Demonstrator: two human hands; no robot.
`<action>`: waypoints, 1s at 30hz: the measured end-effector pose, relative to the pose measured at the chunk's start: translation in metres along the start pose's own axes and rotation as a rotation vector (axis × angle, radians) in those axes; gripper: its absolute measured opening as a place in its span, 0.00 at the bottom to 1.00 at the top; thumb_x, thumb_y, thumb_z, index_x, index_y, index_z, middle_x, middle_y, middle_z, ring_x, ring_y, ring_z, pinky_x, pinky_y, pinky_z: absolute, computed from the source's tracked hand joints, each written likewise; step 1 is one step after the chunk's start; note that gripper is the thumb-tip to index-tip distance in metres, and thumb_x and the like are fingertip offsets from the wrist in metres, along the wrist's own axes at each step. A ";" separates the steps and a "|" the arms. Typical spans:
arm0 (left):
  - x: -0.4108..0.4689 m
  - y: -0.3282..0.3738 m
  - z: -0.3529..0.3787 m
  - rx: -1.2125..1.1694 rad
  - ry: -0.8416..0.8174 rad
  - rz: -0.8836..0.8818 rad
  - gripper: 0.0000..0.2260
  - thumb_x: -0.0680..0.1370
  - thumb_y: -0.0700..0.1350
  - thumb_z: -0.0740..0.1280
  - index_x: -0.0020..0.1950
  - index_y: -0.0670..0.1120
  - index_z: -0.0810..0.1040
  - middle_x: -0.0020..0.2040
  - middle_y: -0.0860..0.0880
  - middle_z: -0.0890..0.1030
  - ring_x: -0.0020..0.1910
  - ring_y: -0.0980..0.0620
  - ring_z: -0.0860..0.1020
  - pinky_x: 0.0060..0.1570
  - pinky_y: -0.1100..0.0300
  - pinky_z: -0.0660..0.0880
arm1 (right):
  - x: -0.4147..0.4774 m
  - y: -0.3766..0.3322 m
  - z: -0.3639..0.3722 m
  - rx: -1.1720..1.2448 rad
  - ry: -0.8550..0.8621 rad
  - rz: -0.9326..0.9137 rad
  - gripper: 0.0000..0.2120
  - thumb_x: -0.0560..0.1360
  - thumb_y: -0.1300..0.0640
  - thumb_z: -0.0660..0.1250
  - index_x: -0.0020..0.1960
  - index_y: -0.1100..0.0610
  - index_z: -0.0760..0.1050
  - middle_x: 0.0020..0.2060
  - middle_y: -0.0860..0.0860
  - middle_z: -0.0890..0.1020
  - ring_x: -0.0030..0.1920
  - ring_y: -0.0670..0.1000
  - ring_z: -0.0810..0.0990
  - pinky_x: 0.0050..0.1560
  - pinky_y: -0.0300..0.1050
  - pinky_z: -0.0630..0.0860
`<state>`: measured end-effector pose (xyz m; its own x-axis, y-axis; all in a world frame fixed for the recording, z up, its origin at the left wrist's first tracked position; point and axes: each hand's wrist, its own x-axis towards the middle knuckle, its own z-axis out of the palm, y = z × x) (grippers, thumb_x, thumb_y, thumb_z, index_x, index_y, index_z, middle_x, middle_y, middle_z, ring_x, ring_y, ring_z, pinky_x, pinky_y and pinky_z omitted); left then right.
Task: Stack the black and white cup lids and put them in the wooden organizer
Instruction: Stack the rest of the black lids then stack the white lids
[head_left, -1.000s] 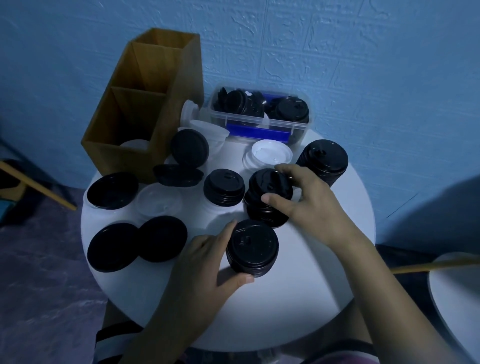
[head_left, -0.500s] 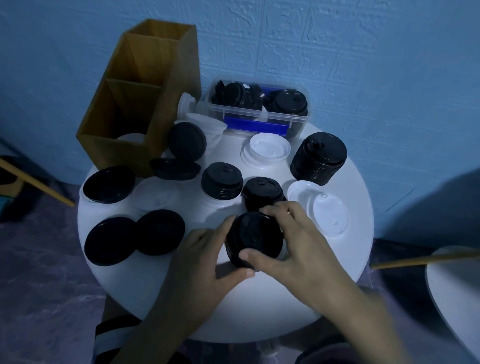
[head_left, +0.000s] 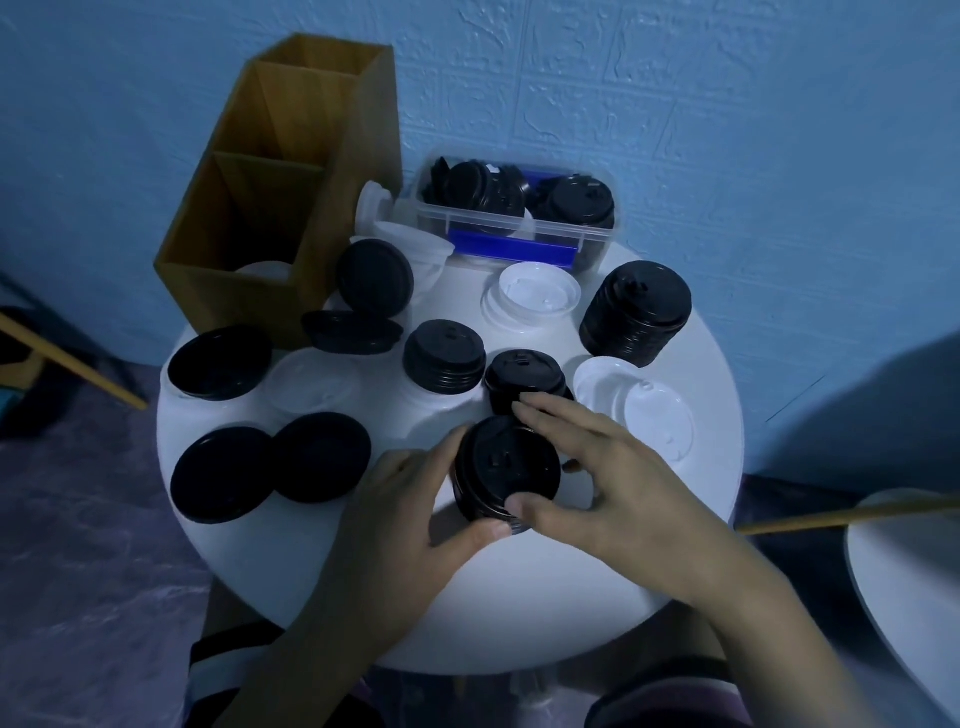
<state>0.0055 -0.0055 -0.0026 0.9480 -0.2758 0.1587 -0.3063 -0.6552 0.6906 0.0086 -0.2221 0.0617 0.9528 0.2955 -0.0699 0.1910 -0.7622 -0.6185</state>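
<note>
A stack of black lids (head_left: 506, 470) stands near the front of the round white table (head_left: 519, 597). My left hand (head_left: 410, 525) grips its left and front side, thumb curled under the rim. My right hand (head_left: 602, 473) holds the same stack from the right, fingers over its top edge and thumb at the front. Behind it stand three more black stacks: a short one (head_left: 524, 376), a middle one (head_left: 444, 356) and a tall one (head_left: 636, 312). White lids (head_left: 639, 410) lie to the right, and another white stack (head_left: 532, 291) sits further back. The wooden organizer (head_left: 280, 197) stands at the back left.
A clear plastic box (head_left: 519, 213) with black lids sits against the blue wall. Several flat black lids (head_left: 270, 462) and a clear lid (head_left: 311, 384) lie on the table's left side. A second white table edge (head_left: 909, 597) shows at the right.
My right hand left the short stack behind, carried lids onto the front stack and now clasps that stack together with my left hand. White lids at the right came into sight.
</note>
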 end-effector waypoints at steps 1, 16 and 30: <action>0.000 0.001 0.000 -0.009 0.001 0.000 0.35 0.68 0.73 0.63 0.74 0.68 0.63 0.57 0.69 0.73 0.58 0.66 0.68 0.53 0.66 0.69 | 0.000 0.002 -0.001 -0.006 0.001 -0.015 0.38 0.70 0.32 0.67 0.77 0.37 0.62 0.69 0.21 0.60 0.72 0.30 0.59 0.74 0.36 0.61; 0.003 0.001 0.001 -0.032 0.010 -0.052 0.32 0.66 0.73 0.65 0.69 0.67 0.69 0.52 0.63 0.76 0.58 0.64 0.70 0.52 0.62 0.73 | 0.004 0.000 0.003 -0.092 0.065 -0.062 0.36 0.71 0.38 0.74 0.76 0.40 0.66 0.64 0.25 0.65 0.66 0.28 0.63 0.64 0.20 0.55; 0.003 -0.001 0.001 -0.022 -0.003 -0.050 0.31 0.67 0.70 0.68 0.69 0.66 0.69 0.51 0.63 0.74 0.57 0.63 0.69 0.51 0.60 0.74 | 0.005 -0.004 -0.001 -0.199 0.012 -0.099 0.36 0.73 0.41 0.73 0.78 0.42 0.64 0.67 0.26 0.64 0.72 0.36 0.61 0.64 0.18 0.51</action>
<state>0.0083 -0.0065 -0.0037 0.9617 -0.2452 0.1221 -0.2569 -0.6527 0.7127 0.0131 -0.2181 0.0643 0.9296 0.3686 -0.0062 0.3256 -0.8287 -0.4552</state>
